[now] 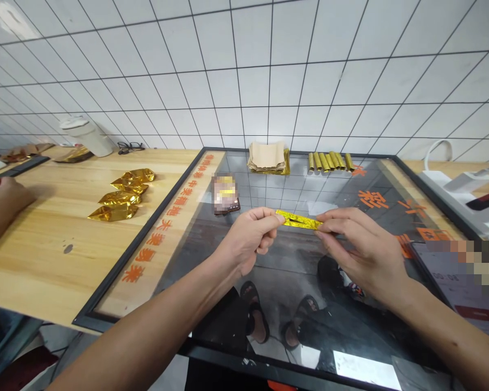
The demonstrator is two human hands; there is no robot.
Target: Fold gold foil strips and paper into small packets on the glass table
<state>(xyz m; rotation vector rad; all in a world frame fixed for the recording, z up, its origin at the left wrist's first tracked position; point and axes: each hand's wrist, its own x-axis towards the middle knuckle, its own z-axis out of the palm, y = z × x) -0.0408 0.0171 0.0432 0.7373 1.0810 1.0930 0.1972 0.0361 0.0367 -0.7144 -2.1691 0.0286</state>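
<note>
Left fingers (pixel 271 221), right fingers (pixel 334 222), pinched closed on gold strip (pixel 305 222), long axis left-right, apparently folded

The crinkled foil strip (pixel 291 219) is bright, shiny gold with a dark slit-like patch along its middle. Near the far edge of the pale yellow-brown, wood-grained bench (pixel 65 260), a stack of paper sheets (pixel 266 156) is matte tan, with gold at its lower right edge; the row of slim foil tubes (pixel 330 161) is yellow-gold. Toward the bench's left, the crumpled foil pieces (pixel 120 198) are deeper, amber gold. A black frame (pixel 140 234) borders the dark grey, reflective glass panel (pixel 199 239), marked with orange characters (pixel 164 224) near its left and right edges. The tiled wall (pixel 252 84) is white with a black line grid.
</note>
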